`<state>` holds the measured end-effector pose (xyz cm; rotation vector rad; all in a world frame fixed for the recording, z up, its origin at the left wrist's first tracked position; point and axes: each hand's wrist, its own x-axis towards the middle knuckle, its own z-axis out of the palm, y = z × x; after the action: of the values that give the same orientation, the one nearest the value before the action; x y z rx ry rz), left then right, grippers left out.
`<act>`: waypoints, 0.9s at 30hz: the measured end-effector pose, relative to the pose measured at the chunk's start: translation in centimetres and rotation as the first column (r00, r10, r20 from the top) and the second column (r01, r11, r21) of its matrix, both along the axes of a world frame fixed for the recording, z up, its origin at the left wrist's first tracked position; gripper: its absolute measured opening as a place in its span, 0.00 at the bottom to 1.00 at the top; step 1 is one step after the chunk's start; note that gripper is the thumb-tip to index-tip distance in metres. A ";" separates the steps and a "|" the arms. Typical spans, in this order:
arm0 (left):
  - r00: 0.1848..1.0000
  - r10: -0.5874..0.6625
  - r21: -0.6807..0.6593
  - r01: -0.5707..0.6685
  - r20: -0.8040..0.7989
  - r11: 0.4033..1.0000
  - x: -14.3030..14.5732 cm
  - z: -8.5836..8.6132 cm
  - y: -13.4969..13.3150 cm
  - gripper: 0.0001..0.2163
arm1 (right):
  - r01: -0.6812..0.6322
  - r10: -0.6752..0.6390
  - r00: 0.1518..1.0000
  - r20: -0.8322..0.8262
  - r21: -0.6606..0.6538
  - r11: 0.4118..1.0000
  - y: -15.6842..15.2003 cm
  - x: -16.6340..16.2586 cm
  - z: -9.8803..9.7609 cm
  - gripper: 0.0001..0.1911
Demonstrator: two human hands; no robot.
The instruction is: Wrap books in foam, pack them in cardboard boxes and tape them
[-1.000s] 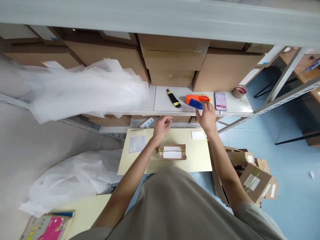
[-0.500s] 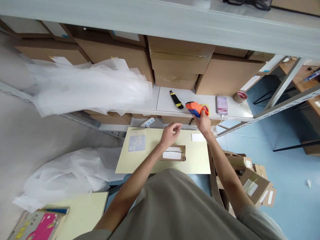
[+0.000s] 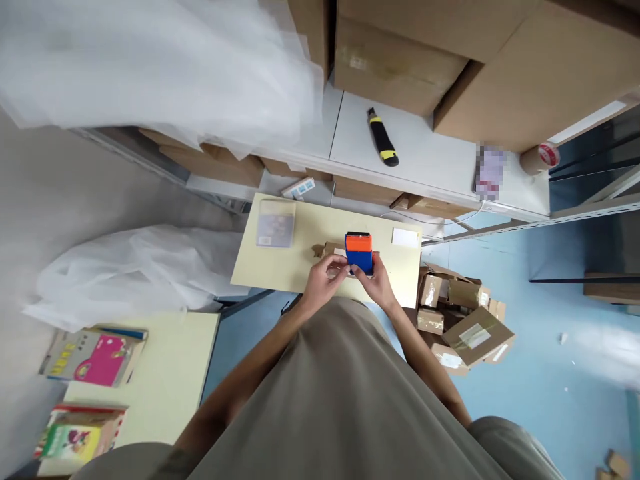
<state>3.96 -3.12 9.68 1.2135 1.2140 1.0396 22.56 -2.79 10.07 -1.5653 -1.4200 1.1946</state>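
Observation:
A blue and orange tape dispenser (image 3: 359,257) is in my right hand (image 3: 378,285), whose fingers close round its right side, the thumb at its lower edge. My left hand (image 3: 323,281) is closed in a pinch right beside the dispenser's lower left corner. What those fingertips hold, perhaps the tape's end, is too small to make out. Behind and below both hands lies a small cardboard box (image 3: 329,250) on the pale yellow table (image 3: 310,230). The dispenser and my fingers hide most of the box and its white label.
On the table are a clear plastic bag (image 3: 276,225) and a white label (image 3: 406,237). The shelf above holds a utility knife (image 3: 383,139), a tape roll (image 3: 540,159) and large boxes (image 3: 400,63). White foam sheets (image 3: 165,73) hang at left. Flattened cartons (image 3: 475,333) pile up at right.
My right hand has brought the tape dispenser down from the shelf edge to above the box. My left hand has come down next to it. The view has tilted downward.

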 end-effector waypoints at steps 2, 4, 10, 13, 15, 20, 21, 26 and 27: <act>1.000 0.004 -0.006 -0.004 -0.001 1.000 -0.6 0.2 -0.4 0.13 | -0.011 0.011 1.000 0.006 -0.004 1.000 -0.4 -0.8 0.1 0.28; 1.000 -0.028 -0.017 0.028 -0.002 0.999 -1.4 0.3 -0.7 0.14 | -0.029 0.029 0.999 0.030 -0.019 0.999 -0.8 -1.5 0.2 0.28; 0.985 -0.089 -0.106 0.104 0.146 0.989 -5.2 0.0 -0.3 0.19 | -0.075 0.085 0.993 0.079 -0.121 0.990 -1.5 -1.7 0.6 0.32; 0.992 -0.006 -0.097 0.018 0.126 0.995 -7.6 0.5 1.1 0.24 | -0.122 0.141 0.985 0.095 -0.184 0.975 -1.8 -1.5 1.2 0.31; 0.997 -0.033 -0.054 0.037 0.070 0.998 -9.0 1.3 2.3 0.25 | -0.167 0.195 0.972 0.128 -0.198 0.966 -1.9 -1.5 1.9 0.29; 0.963 -0.270 0.020 0.270 -0.007 0.963 -10.9 2.5 4.8 0.22 | -0.269 0.310 0.934 0.178 -0.224 0.937 -2.1 -2.3 3.3 0.27; 0.954 -0.298 0.023 0.298 -0.009 0.954 -11.0 2.5 5.1 0.20 | -0.287 0.331 0.926 0.182 -0.231 0.930 -2.1 -2.6 3.6 0.28; 0.929 -0.369 0.016 0.369 0.015 0.929 -11.7 1.6 5.9 0.17 | -0.310 0.377 0.886 0.269 -0.261 0.914 -1.8 -3.7 4.7 0.26; 0.927 -0.374 0.012 0.374 0.026 0.927 -11.9 1.2 6.0 0.18 | -0.304 0.378 0.879 0.290 -0.270 0.914 -1.7 -3.9 4.9 0.25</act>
<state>-7.91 2.87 10.88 1.3667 0.9082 0.7721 18.65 -4.50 14.97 -1.7818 -1.9095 1.3709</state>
